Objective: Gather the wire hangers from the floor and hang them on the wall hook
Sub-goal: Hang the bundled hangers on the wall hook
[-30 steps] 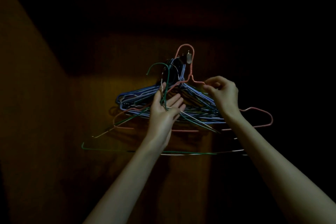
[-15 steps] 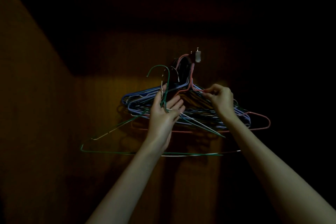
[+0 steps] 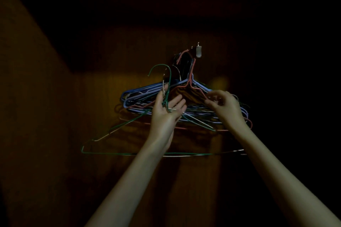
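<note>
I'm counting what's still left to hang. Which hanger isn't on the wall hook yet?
The green hanger. The left hand holds it by the neck, its hook free in the air, left of the wall hook where the blue and pink ones hang bunched.

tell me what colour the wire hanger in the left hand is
Green, with a pale bare patch on its shoulder; the green wire hanger in the left hand shows in the head view.

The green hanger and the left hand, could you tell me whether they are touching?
Touching. The head view shows the green hanger with its neck running between the left hand's thumb and fingers, resting against the palm.
</note>
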`<state>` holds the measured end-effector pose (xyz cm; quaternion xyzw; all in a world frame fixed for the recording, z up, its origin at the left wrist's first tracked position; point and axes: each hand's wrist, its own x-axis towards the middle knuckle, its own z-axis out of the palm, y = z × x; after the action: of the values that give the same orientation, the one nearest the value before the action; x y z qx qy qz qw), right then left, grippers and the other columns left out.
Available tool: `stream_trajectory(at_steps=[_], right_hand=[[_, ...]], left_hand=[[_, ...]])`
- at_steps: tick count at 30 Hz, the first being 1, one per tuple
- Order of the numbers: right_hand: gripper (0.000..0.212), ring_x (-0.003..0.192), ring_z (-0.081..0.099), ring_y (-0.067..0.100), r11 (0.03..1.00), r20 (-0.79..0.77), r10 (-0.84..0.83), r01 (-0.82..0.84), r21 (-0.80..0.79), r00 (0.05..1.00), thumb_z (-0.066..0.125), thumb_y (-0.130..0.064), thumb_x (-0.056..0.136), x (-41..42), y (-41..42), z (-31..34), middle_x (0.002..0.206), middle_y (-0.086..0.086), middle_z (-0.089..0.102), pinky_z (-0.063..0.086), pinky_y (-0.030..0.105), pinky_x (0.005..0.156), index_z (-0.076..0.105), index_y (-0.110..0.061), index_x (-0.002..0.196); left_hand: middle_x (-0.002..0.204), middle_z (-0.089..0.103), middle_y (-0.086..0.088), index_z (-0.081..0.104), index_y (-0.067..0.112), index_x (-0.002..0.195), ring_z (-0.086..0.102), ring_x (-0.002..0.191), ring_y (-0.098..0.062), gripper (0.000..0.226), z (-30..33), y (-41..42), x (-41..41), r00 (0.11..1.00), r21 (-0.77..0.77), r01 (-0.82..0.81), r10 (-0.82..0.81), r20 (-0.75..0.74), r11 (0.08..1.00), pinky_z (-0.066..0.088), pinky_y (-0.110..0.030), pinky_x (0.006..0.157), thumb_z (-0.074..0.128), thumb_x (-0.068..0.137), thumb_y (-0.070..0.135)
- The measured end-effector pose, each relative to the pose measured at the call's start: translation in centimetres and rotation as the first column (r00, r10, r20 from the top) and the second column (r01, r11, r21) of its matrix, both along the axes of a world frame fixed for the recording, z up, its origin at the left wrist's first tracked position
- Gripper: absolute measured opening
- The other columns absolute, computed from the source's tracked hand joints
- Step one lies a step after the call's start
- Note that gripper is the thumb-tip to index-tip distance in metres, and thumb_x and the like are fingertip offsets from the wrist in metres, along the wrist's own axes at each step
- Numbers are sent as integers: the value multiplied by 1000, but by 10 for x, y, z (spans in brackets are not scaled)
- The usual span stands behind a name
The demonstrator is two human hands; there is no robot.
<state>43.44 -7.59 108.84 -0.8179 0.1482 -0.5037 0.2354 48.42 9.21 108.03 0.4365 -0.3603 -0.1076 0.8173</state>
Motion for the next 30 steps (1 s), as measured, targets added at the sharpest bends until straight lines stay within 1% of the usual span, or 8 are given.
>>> stream_trajectory(at_steps=[3,6,11,15,18,21,24,30], right_hand=[[8,83,58,8,978,-65,205,-203,37,977,63,-20,87,-16,20,-13,87,-13,61,47,21,70,65,-21,95],[6,84,60,0,949,-128,313,-306,71,941,61,-24,88,-26,35,-25,87,-15,64,48,14,73,65,-27,92],[9,86,59,-4,944,-144,330,-327,43,933,62,-21,87,-35,47,-30,84,-19,63,45,13,77,64,-30,85],[13,80,57,-2,960,-96,281,-280,26,955,65,-15,85,-38,52,-28,79,-17,61,44,19,75,63,-25,78],[10,77,55,-3,973,-41,232,-233,-8,972,64,-13,85,-38,53,-27,76,-16,59,41,12,71,64,-20,78],[9,73,56,1,986,15,166,-166,-29,986,63,-14,86,-38,50,-26,74,-13,59,41,14,66,64,-19,79],[9,71,52,-5,993,71,114,-115,10,991,60,-14,89,-42,44,-19,73,-17,57,38,4,62,62,-17,80],[9,65,55,-2,982,-42,178,-175,74,983,52,-14,93,-59,35,-16,75,-7,57,41,5,56,58,-14,87]], left_hand=[[136,48,-21,23,24,146,52,123,-27,76,-1,2,-3,1000,3,6,-6,-9,1000,52,-24,85,40,87,-21],[136,48,-21,22,23,146,52,123,-27,75,-4,5,-7,1000,11,5,-5,-7,1000,49,-26,88,40,87,-20],[136,48,-21,21,24,147,51,124,-27,75,-6,9,-10,1000,23,24,-24,-7,999,44,-27,95,36,88,-21],[136,48,-22,22,27,145,52,123,-27,75,-8,11,-14,999,25,41,-41,9,999,50,-25,90,38,89,-20],[136,48,-21,23,30,144,54,121,-26,76,-8,11,-15,999,31,46,-47,17,998,51,-23,86,41,89,-18],[135,49,-20,25,29,145,58,113,-23,77,-7,13,-15,999,24,42,-42,16,999,52,-25,87,44,87,-18],[134,50,-21,27,29,144,60,108,-20,77,-6,15,-15,999,-10,47,-47,3,999,53,-25,87,44,86,-20],[140,43,-23,25,29,145,56,114,-21,80,-3,19,-17,999,-29,53,-53,-9,998,51,-26,90,44,85,-21]])
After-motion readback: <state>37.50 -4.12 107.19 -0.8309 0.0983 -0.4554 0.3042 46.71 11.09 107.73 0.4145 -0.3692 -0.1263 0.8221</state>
